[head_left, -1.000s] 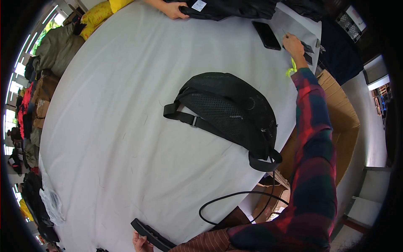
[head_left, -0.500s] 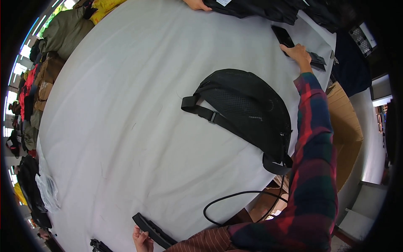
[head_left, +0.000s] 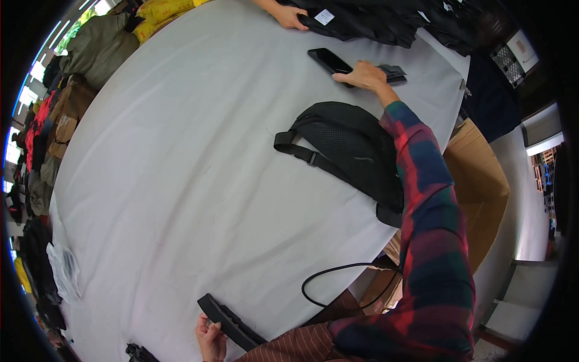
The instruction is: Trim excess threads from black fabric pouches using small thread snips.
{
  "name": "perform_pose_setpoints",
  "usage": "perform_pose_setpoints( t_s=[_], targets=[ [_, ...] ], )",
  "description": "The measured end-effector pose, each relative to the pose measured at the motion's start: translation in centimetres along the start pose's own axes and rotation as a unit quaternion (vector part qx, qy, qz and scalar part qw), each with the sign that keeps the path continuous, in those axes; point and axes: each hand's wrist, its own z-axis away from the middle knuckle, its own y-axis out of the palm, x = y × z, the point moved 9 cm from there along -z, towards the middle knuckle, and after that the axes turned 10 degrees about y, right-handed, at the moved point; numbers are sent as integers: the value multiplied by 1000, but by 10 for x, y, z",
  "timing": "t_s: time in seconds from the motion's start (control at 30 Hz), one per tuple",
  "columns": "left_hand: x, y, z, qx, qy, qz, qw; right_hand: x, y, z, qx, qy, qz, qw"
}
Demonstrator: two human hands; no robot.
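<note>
At the far right, my right hand (head_left: 363, 76) is closed over the near end of a black smartphone (head_left: 330, 58), which lies at a slant on the white-covered table. A dark grey folded piece (head_left: 395, 74) sticks out on the other side of that hand; what joins it to the phone is hidden. Near the lower edge, my left hand (head_left: 211, 336) pinches a long, flat black strap-like piece (head_left: 230, 321) between thumb and fingers. A black waist bag (head_left: 347, 142) with mesh, a strap and a buckle lies between the hands, partly covered by my right sleeve.
Another person's hand (head_left: 291, 17) rests at black garments (head_left: 368, 21) along the far edge. A cardboard box (head_left: 476, 181) stands past the table's right side. A black cable (head_left: 325, 279) loops over the near edge. Clear plastic (head_left: 63, 271) sits at the left edge.
My right hand has slid left across the table, and the phone and grey piece moved with it. My left hand keeps its pinch on the black piece. The view has shifted slightly.
</note>
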Motion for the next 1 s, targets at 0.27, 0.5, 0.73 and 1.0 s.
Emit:
perform_pose_setpoints(
  t_s=[0.27,0.5,0.73,1.0],
  targets=[
    [8,-12,-1,-2,-15,30,999,242,16,120,60,-261,-9,964],
    [10,-1,-1,111,-9,87,990,401,52,362,67,-522,-77,847],
    [27,5,-7,188,11,101,977,459,102,540,5,-645,-149,750],
    [8,14,-6,210,56,130,967,355,-53,442,-22,-582,-198,788]
  ],
)
